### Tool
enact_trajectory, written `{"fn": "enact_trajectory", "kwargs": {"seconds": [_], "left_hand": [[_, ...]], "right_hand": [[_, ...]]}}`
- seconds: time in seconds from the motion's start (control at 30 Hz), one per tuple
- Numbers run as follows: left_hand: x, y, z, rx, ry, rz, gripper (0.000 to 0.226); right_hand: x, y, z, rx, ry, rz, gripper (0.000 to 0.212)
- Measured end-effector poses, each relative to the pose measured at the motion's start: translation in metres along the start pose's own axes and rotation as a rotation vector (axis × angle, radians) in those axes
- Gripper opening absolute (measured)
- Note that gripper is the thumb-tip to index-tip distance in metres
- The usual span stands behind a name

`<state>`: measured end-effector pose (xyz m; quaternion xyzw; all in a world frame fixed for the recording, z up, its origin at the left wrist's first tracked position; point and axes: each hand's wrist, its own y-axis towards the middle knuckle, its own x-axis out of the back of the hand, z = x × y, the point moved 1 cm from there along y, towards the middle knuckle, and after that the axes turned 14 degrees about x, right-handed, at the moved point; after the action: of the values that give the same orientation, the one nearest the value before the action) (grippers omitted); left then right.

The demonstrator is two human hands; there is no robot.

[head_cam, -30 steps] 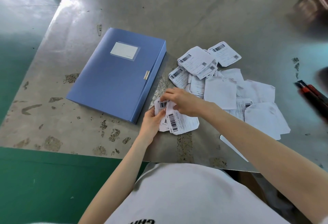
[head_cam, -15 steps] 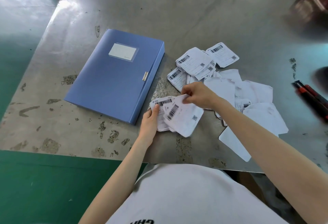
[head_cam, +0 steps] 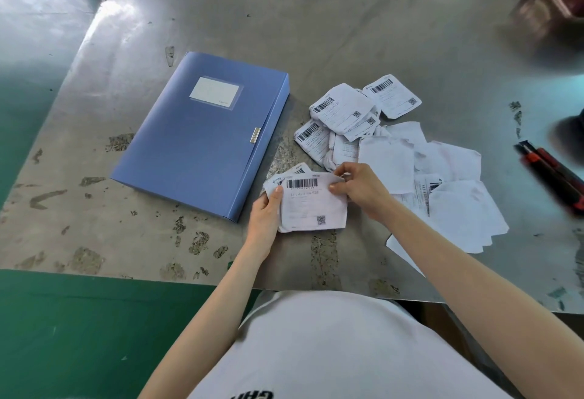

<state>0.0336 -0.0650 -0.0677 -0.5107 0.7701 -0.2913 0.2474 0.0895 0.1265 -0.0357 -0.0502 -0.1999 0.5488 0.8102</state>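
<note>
Both hands hold a crumpled paper label (head_cam: 311, 205): left hand (head_cam: 264, 215) pinches its left edge, right hand (head_cam: 358, 188) its top corner. It is thin, white and barcoded, above the scuffed metal tabletop (head_cam: 316, 19).

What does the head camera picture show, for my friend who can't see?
Two hands hold a stack of barcode labels at a metal table, the left hand gripping its left edge, the right hand pinching its top right corner. A closed blue file box lies left of them, loose labels to the right.

Bright top-left glare; blurred edges
</note>
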Motion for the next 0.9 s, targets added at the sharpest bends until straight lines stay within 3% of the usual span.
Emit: {"fn": "enact_trajectory", "kwargs": {"seconds": [0.17,0.27,0.4,0.63,0.8,0.9], "left_hand": [[0.0,0.001,0.0,0.0,0.003,-0.011,0.019],[0.001,0.001,-0.001,0.019,-0.002,0.008,0.024],[0.003,0.0,0.0,0.041,-0.009,0.039,0.026],[0.004,-0.003,-0.002,-0.01,0.006,0.122,0.024],[0.003,-0.004,-0.003,-0.037,0.021,0.117,0.016],[0.0,-0.008,-0.005,-0.098,0.016,0.112,0.019]], "right_hand": [[-0.005,-0.003,0.006,0.083,-0.189,0.125,0.02],[0.001,-0.001,0.012,0.182,-0.302,0.028,0.014],[0.003,0.003,0.018,0.281,-0.287,-0.082,0.014],[-0.016,0.001,0.022,0.36,-0.265,-0.009,0.009],[-0.022,-0.003,0.014,0.31,-0.257,-0.042,0.02],[-0.021,-0.006,0.01,0.276,-0.228,-0.093,0.048]]}}
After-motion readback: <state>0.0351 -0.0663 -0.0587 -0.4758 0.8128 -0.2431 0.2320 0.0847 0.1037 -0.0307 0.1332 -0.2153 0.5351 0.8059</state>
